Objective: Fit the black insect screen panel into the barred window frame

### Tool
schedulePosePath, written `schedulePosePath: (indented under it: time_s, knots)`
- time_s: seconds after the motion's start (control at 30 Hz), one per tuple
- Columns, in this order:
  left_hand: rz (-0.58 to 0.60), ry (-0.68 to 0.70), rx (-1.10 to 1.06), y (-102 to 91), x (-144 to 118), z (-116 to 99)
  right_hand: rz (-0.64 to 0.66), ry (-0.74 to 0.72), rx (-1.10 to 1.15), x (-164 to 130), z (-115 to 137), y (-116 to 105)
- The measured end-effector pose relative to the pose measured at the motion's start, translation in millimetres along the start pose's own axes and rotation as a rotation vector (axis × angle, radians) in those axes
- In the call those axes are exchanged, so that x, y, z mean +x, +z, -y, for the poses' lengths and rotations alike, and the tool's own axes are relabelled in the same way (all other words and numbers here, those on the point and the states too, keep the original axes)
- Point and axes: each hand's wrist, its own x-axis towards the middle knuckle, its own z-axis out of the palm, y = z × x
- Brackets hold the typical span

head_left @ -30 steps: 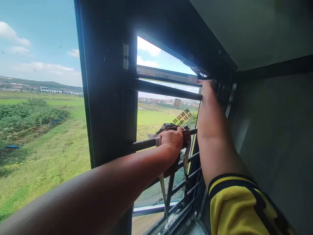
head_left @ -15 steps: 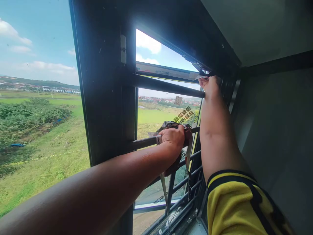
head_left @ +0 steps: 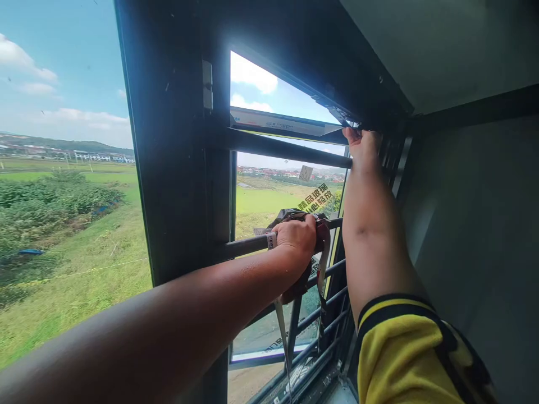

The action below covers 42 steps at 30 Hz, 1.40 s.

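Note:
My left hand [head_left: 295,235] is closed on a bunch of crumpled protective film [head_left: 324,244] against a dark window bar [head_left: 248,246]. Loose strips dangle below that hand. Higher up, my right hand [head_left: 360,143] reaches past the upper bar [head_left: 286,147] to the top right corner of the tilted-out window sash [head_left: 295,133]. Its fingers pinch the end of a whitish printed film strip [head_left: 269,119], which lies along the sash's top edge and lifts at its right end. The fingertips are partly hidden.
Dark window frame [head_left: 177,168] stands at my left, with a metal plate [head_left: 208,84] on it. Several guard bars [head_left: 309,321] cross the lower opening. Printed tape [head_left: 314,197] sticks to the glass. A grey wall [head_left: 475,235] is at the right; fields lie outside.
The right end of the film strip has lifted into a longer slanting flap near my right hand. My left hand keeps its hold. The whole view has shifted slightly.

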Motion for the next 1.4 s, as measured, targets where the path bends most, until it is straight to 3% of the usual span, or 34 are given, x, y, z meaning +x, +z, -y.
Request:
schedulePosePath:
  time_s: [0.1, 0.2, 0.37, 0.47, 0.63, 0.7, 0.8, 0.97, 1.13, 1.4]
  knots:
    - [-0.003, 0.006, -0.011, 0.2, 1, 0, -0.025, 0.190, 0.340, -1, 5, 3]
    - [-0.003, 0.004, -0.015, 0.7, 1, 0, -0.064, 0.294, 0.525, -1, 6, 2]
    - [0.003, -0.003, -0.009, 0.1, 1, -1, 0.044, 0.275, 0.603, 12, -6, -1]
    - [0.009, 0.004, -0.007, -2.0, -1, -1, 0.012, 0.289, 0.620, 15, -10, -3]
    - [0.030, 0.004, 0.008, -4.3, -1, -1, 0.024, 0.250, 0.372, -3, 6, -2]
    - [0.034, 0.007, 0.004, -3.7, -1, -1, -0.032, 0.261, 0.340, -11, 14, 0]
    - [0.019, 0.020, -0.001, -2.0, 0, -1, -0.116, 0.266, 0.471, -15, 20, 1]
    - [0.008, 0.009, -0.002, -1.8, 1, -1, -0.022, 0.159, 0.748, -18, 21, 1]
    - [0.024, 0.006, -0.047, -3.1, 2, -1, -0.082, 0.040, 0.447, -68, 55, 13]
    - [0.004, 0.021, -0.007, 3.0, 4, 0, 0.022, -0.276, 0.139, -183, 161, 41]
